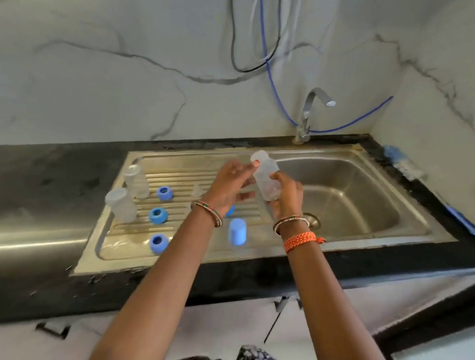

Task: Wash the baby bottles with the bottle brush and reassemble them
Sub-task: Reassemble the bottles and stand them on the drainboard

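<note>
**Bottle held over the sink edge**

A clear plastic baby bottle (266,176) is gripped, tilted, by the right hand (284,196) above the steel sink (368,201). The left hand (231,184), fingers apparently spread, touches it. A firm hold should be kept.

You have a steel sink (412,228) set into a black countertop (40,172), with its ribbed drainboard (181,176) on the left and the basin on the right. A chrome tap (311,108) stands behind the basin. Above it, a blue hose (271,77) and a black cable (235,57) hang down the white marble-patterned wall (104,90).
</note>
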`<control>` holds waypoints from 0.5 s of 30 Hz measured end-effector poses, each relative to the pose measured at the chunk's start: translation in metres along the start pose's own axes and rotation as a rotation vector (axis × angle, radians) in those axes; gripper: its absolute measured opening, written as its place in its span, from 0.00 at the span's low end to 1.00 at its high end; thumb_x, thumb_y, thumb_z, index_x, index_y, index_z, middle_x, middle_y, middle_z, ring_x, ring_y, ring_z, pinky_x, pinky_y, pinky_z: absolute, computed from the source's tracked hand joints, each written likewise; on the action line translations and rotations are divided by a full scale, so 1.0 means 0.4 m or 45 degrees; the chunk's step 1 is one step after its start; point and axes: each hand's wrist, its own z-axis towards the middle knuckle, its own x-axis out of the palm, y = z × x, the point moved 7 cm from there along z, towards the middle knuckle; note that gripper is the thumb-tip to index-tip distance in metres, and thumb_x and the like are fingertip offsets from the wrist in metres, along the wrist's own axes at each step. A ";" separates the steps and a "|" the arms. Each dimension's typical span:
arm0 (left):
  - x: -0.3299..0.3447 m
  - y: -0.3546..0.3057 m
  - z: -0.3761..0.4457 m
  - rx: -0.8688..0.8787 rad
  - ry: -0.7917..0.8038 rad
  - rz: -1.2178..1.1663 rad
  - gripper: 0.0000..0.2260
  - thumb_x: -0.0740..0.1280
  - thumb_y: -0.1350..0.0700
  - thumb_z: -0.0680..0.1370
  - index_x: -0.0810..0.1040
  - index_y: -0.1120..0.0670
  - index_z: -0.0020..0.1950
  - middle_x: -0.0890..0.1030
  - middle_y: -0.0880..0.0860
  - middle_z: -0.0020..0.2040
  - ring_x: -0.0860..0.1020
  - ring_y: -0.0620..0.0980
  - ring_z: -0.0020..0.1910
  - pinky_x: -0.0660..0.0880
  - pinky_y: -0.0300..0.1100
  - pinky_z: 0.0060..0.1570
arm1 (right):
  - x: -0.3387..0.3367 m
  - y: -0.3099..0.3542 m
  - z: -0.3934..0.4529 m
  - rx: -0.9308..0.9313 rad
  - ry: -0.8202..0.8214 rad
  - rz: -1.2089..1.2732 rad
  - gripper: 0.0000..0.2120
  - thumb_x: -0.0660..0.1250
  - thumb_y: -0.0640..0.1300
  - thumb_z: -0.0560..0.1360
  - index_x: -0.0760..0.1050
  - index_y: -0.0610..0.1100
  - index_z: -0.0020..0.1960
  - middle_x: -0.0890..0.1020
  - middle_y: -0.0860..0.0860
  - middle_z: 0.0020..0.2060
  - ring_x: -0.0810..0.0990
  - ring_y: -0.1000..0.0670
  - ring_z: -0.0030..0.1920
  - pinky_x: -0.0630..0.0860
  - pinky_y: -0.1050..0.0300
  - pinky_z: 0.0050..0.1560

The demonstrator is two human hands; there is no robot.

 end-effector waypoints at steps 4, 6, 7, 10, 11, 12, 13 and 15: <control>-0.231 -0.007 -0.090 0.091 -0.150 0.164 0.20 0.71 0.58 0.75 0.71 0.59 0.64 0.79 0.55 0.51 0.77 0.50 0.50 0.76 0.47 0.53 | 0.163 -0.129 -0.099 -0.012 0.309 -0.294 0.18 0.71 0.44 0.59 0.73 0.41 0.46 0.77 0.47 0.38 0.77 0.48 0.41 0.72 0.56 0.39; -0.368 -0.017 -0.128 0.198 -0.280 0.361 0.19 0.73 0.61 0.73 0.74 0.61 0.62 0.78 0.55 0.50 0.77 0.50 0.47 0.77 0.42 0.47 | 0.240 -0.188 -0.141 -0.058 0.472 -0.490 0.13 0.71 0.38 0.65 0.73 0.43 0.48 0.77 0.50 0.37 0.77 0.57 0.36 0.71 0.65 0.37; -0.428 -0.025 -0.149 0.260 -0.352 0.422 0.18 0.74 0.62 0.71 0.75 0.60 0.60 0.79 0.54 0.49 0.77 0.49 0.45 0.76 0.38 0.45 | 0.276 -0.215 -0.157 -0.087 0.574 -0.593 0.13 0.68 0.34 0.69 0.74 0.42 0.52 0.78 0.50 0.37 0.77 0.60 0.36 0.71 0.70 0.36; -0.598 -0.031 -0.207 0.402 -0.547 0.616 0.20 0.76 0.61 0.69 0.75 0.57 0.57 0.79 0.51 0.49 0.77 0.46 0.45 0.75 0.32 0.44 | 0.371 -0.289 -0.202 -0.302 0.776 -0.899 0.16 0.67 0.32 0.70 0.77 0.41 0.57 0.81 0.46 0.50 0.79 0.53 0.49 0.75 0.62 0.53; -0.643 -0.021 -0.220 0.415 -0.602 0.708 0.21 0.76 0.60 0.69 0.75 0.57 0.59 0.78 0.51 0.51 0.77 0.46 0.45 0.73 0.29 0.43 | 0.392 -0.310 -0.212 -0.392 0.781 -1.000 0.16 0.67 0.32 0.70 0.78 0.41 0.57 0.81 0.46 0.52 0.78 0.52 0.51 0.73 0.62 0.55; -0.675 -0.006 -0.229 0.406 -0.648 0.806 0.22 0.76 0.59 0.69 0.75 0.58 0.61 0.76 0.52 0.53 0.76 0.47 0.46 0.71 0.27 0.41 | 0.402 -0.325 -0.217 -0.455 0.762 -1.094 0.17 0.67 0.32 0.70 0.78 0.41 0.57 0.80 0.47 0.53 0.77 0.52 0.52 0.70 0.65 0.54; -0.703 0.013 -0.236 0.381 -0.681 0.884 0.22 0.76 0.59 0.70 0.75 0.59 0.62 0.74 0.53 0.54 0.75 0.47 0.47 0.70 0.26 0.41 | 0.409 -0.345 -0.219 -0.483 0.739 -1.169 0.18 0.66 0.32 0.69 0.78 0.41 0.58 0.80 0.48 0.54 0.76 0.51 0.54 0.68 0.67 0.53; -0.732 0.057 -0.239 0.317 -0.691 0.966 0.22 0.75 0.60 0.71 0.75 0.59 0.63 0.71 0.54 0.56 0.73 0.48 0.49 0.68 0.27 0.43 | 0.411 -0.382 -0.212 -0.487 0.716 -1.292 0.18 0.66 0.32 0.70 0.77 0.41 0.59 0.78 0.46 0.59 0.75 0.48 0.60 0.66 0.65 0.57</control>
